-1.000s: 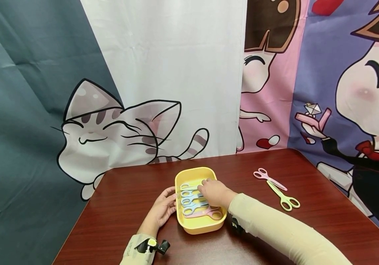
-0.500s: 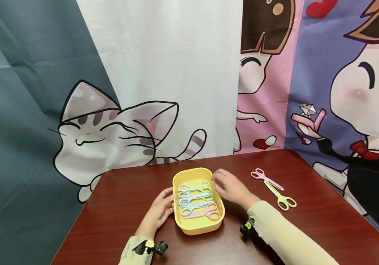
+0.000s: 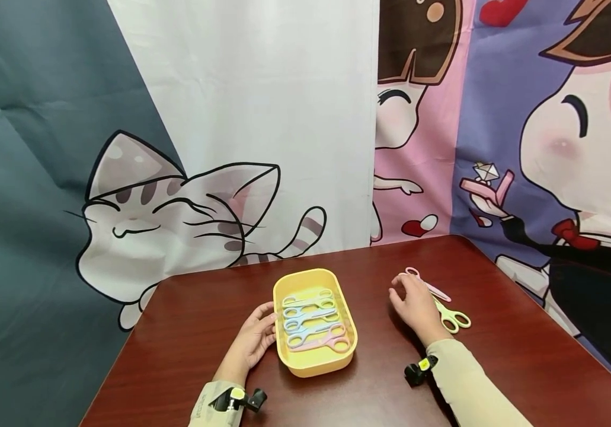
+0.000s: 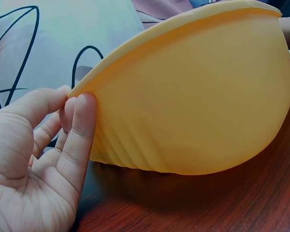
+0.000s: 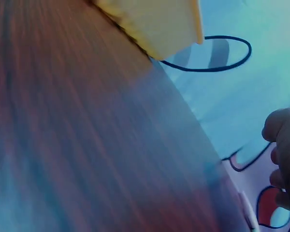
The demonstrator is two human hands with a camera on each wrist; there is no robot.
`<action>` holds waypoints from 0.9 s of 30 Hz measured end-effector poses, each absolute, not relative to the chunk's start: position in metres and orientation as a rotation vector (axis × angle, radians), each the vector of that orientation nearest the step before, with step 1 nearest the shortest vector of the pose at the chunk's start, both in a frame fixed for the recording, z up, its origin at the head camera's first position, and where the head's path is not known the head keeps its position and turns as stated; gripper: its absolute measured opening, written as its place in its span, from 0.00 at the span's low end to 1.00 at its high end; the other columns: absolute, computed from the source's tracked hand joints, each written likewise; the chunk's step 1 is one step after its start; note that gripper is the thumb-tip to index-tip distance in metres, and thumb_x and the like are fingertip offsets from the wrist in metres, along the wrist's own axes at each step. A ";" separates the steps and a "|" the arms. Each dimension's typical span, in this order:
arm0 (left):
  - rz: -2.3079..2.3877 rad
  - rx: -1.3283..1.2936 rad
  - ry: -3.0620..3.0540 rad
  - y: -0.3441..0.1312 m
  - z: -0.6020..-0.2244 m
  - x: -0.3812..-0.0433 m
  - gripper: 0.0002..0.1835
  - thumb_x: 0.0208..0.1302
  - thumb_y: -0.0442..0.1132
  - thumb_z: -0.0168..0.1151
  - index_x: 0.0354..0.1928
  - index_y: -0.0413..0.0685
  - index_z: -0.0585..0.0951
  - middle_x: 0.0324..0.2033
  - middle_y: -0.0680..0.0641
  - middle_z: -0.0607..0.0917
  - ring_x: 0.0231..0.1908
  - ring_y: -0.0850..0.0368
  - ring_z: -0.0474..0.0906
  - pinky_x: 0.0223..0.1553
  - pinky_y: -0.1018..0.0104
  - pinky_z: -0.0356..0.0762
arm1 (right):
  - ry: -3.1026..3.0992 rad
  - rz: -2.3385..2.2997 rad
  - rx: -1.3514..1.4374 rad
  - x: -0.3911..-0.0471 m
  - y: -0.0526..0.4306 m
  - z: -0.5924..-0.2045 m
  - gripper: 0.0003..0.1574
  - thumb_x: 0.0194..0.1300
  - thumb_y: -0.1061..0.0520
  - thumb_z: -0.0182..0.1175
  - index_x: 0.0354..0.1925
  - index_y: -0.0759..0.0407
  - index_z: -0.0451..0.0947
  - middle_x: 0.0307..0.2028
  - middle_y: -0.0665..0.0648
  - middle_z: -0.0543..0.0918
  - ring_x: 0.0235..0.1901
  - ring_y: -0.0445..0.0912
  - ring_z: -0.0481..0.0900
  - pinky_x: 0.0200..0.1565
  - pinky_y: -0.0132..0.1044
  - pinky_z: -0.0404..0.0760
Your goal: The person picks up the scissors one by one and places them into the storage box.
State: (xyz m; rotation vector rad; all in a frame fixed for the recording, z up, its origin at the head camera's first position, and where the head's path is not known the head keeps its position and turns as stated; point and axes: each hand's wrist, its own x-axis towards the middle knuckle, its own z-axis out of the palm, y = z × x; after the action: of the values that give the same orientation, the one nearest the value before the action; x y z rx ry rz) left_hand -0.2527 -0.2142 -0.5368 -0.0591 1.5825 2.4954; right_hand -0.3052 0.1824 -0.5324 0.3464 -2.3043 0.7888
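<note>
A yellow plastic basket holds several pairs of children's scissors, green, blue and pink, lying in a row. My left hand grips the basket's left side; in the left wrist view its fingertips meet at the rim and outer wall. To the right, my right hand is over the table with nothing in it, its fingers loosely bent. Beside and partly behind it lie a pink pair of scissors and a green pair of scissors, overlapping each other.
The dark red-brown wooden table extends to a cloth backdrop printed with a cartoon cat and figures. Small black mounts with yellow marks are worn on both wrists.
My right hand has come out of the basket and moved right across the table to the two loose pairs of scissors. The left hand stays at the basket's side.
</note>
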 end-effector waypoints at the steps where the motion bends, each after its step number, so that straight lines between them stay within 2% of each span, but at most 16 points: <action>1: 2.499 -0.054 1.578 -0.214 -0.537 -0.253 0.21 0.74 0.32 0.57 0.65 0.43 0.65 0.32 0.48 0.81 0.25 0.64 0.77 0.27 0.75 0.80 | -2.301 0.772 0.339 -0.304 0.186 -0.532 0.11 0.56 0.63 0.68 0.38 0.60 0.78 0.37 0.61 0.83 0.38 0.60 0.78 0.43 0.55 0.76; 8: 2.485 -0.053 1.579 -0.214 -0.537 -0.253 0.22 0.75 0.32 0.56 0.66 0.43 0.64 0.32 0.49 0.81 0.25 0.65 0.77 0.27 0.75 0.80 | -2.276 0.835 0.077 -0.285 0.209 -0.534 0.15 0.57 0.60 0.69 0.43 0.64 0.79 0.40 0.67 0.81 0.44 0.66 0.75 0.49 0.59 0.72; 14: 2.489 -0.045 1.575 -0.216 -0.536 -0.253 0.24 0.74 0.32 0.56 0.68 0.42 0.63 0.34 0.48 0.82 0.25 0.65 0.77 0.28 0.75 0.81 | -2.338 0.911 -0.130 -0.269 0.229 -0.535 0.28 0.57 0.54 0.71 0.52 0.65 0.75 0.48 0.70 0.77 0.52 0.67 0.69 0.57 0.61 0.65; 18: 2.505 -0.049 1.563 -0.216 -0.536 -0.253 0.24 0.74 0.31 0.55 0.68 0.41 0.63 0.33 0.47 0.82 0.24 0.64 0.77 0.27 0.75 0.81 | -2.457 0.953 -0.263 -0.262 0.237 -0.538 0.36 0.56 0.51 0.72 0.56 0.67 0.71 0.51 0.72 0.73 0.55 0.69 0.64 0.57 0.63 0.63; 21: 2.514 -0.046 1.546 -0.215 -0.537 -0.253 0.24 0.75 0.30 0.54 0.68 0.41 0.62 0.33 0.47 0.81 0.24 0.64 0.77 0.27 0.75 0.81 | -2.509 0.940 -0.333 -0.258 0.241 -0.540 0.35 0.55 0.52 0.70 0.55 0.69 0.72 0.51 0.74 0.73 0.54 0.71 0.64 0.54 0.65 0.64; 27: 2.501 -0.032 1.556 -0.216 -0.535 -0.253 0.25 0.74 0.31 0.55 0.69 0.40 0.62 0.34 0.47 0.82 0.25 0.64 0.77 0.28 0.74 0.81 | -2.583 0.817 -0.335 -0.259 0.242 -0.541 0.21 0.59 0.57 0.62 0.49 0.67 0.80 0.49 0.75 0.78 0.52 0.74 0.66 0.53 0.67 0.65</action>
State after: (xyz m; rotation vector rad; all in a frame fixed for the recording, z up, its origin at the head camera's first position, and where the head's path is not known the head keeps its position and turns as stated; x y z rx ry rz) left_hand -0.2532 -0.2160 -0.5351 -0.0322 1.5562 2.5009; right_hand -0.2588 0.2418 -0.5407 -0.3354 -2.5835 0.8168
